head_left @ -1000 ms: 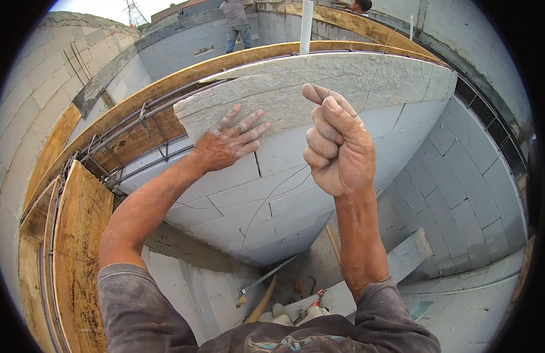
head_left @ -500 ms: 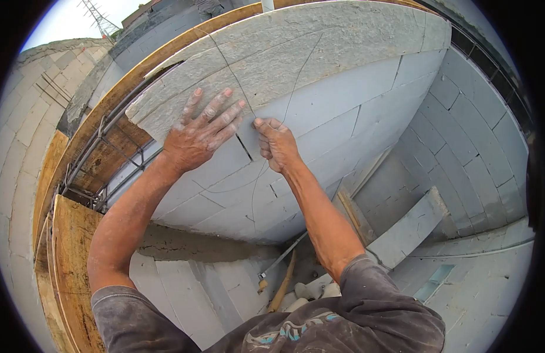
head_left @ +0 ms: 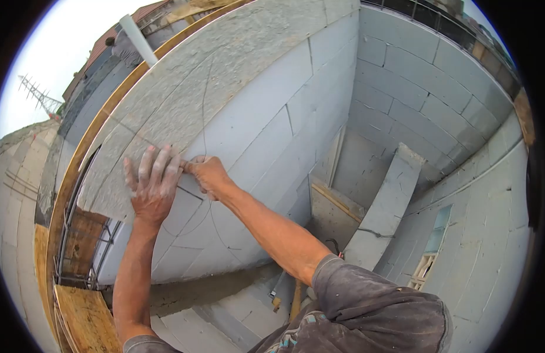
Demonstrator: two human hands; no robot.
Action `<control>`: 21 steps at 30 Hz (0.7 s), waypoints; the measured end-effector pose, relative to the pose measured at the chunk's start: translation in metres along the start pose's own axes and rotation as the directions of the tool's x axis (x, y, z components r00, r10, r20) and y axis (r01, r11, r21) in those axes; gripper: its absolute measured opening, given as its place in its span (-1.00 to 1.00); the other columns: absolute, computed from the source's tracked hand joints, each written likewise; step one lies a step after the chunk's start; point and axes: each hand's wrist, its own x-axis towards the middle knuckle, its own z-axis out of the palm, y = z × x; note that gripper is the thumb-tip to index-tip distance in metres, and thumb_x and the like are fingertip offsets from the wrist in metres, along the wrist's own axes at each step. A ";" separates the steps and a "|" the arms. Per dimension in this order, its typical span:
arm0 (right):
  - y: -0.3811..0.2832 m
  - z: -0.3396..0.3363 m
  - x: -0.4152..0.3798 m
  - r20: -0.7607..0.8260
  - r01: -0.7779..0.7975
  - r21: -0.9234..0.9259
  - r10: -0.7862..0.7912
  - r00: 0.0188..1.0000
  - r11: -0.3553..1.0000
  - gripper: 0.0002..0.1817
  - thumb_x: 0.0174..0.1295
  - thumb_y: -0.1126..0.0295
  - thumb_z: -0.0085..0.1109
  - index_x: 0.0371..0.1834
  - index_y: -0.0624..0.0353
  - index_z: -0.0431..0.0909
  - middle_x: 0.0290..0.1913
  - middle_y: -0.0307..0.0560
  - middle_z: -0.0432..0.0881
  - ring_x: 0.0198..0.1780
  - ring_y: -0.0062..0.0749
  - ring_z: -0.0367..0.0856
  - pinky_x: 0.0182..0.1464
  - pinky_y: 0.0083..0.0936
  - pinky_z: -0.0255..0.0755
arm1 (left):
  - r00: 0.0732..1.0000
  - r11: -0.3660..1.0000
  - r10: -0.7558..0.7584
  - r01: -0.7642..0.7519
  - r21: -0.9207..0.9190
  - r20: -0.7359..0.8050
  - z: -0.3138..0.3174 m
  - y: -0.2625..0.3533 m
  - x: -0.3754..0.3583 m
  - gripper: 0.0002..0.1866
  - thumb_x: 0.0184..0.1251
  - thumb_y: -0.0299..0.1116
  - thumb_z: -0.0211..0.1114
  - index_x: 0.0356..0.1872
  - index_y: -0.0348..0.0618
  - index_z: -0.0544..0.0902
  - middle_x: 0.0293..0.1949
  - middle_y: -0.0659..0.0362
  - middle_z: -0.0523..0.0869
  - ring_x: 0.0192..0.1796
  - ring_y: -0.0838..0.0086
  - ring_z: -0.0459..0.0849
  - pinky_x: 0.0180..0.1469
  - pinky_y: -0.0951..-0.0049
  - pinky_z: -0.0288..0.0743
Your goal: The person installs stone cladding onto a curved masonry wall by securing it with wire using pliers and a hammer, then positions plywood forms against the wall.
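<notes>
My left hand (head_left: 152, 183), dusty with grey powder, presses fingers outstretched against the lower edge of a rough grey slab (head_left: 225, 50) at the top of the block wall. Right beside its fingertips, my right hand (head_left: 206, 176) is closed in a pinch on a thin dark wire (head_left: 204, 117). One stretch of wire loops up over the slab, and another crosses it towards the upper left. Loose wire hangs in a curve below my right hand over the pale blocks (head_left: 249, 141). The pinched part is hidden by my fingers.
Wooden formwork (head_left: 87, 317) and a steel rebar cage (head_left: 105, 235) stand at left. A white pipe (head_left: 138, 40) rises behind the slab, near another person (head_left: 126, 50). A long pale board (head_left: 383, 206) leans in the pit at right. Tools lie below.
The view has swung, moving the wall left and down in the frame. My left fingers have come closer to my right hand, which still pinches the wire.
</notes>
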 end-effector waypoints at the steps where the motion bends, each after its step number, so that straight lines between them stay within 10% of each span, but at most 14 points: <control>1: 0.000 -0.001 0.000 -0.004 0.011 -0.025 -0.011 1.000 1.000 -0.60 0.21 0.12 0.48 -0.52 0.19 0.56 -0.68 -0.36 0.30 -0.74 -0.66 0.11 -0.76 -0.52 -0.11 | 0.999 1.000 0.006 -0.006 0.010 -0.038 0.003 0.000 0.002 -0.80 0.24 -0.07 0.43 -0.11 0.37 0.71 0.17 0.55 0.60 0.41 0.51 0.36 0.65 0.03 -0.11; 9: 0.007 -0.002 0.001 0.022 0.088 -0.025 -0.088 0.996 0.996 -0.64 0.27 0.14 0.43 -0.44 0.22 0.60 -0.70 -0.36 0.32 -0.76 -0.60 0.12 -0.76 -0.45 -0.10 | 0.991 0.995 -0.097 0.098 0.004 -0.087 0.008 0.007 0.005 -0.85 0.13 -0.09 0.54 -0.39 0.34 0.69 0.12 0.57 0.60 0.39 0.51 0.36 0.64 0.11 -0.05; 16: 0.053 -0.034 -0.016 0.095 0.148 -0.130 -0.136 0.986 0.980 -0.39 0.44 -0.19 0.08 -0.23 0.26 0.64 -0.53 -0.28 0.45 -0.55 -0.61 0.37 -0.53 -0.60 0.30 | 0.989 0.994 -0.098 0.103 0.038 -0.113 0.009 0.011 0.007 -0.76 0.17 -0.08 0.53 -0.52 0.29 0.59 0.07 0.57 0.60 0.36 0.51 0.37 0.65 0.11 -0.04; 21: 0.117 -0.101 -0.060 -0.112 -0.109 0.296 0.148 0.983 0.949 -0.43 0.57 -0.11 -0.19 0.06 0.25 0.51 -0.29 -0.17 0.55 -0.49 -0.51 0.49 -0.47 -0.49 0.49 | 0.989 0.993 -0.087 0.095 0.065 -0.116 0.011 0.012 0.006 -0.75 0.18 -0.04 0.51 -0.50 0.28 0.57 0.11 0.56 0.58 0.38 0.51 0.37 0.66 0.12 -0.05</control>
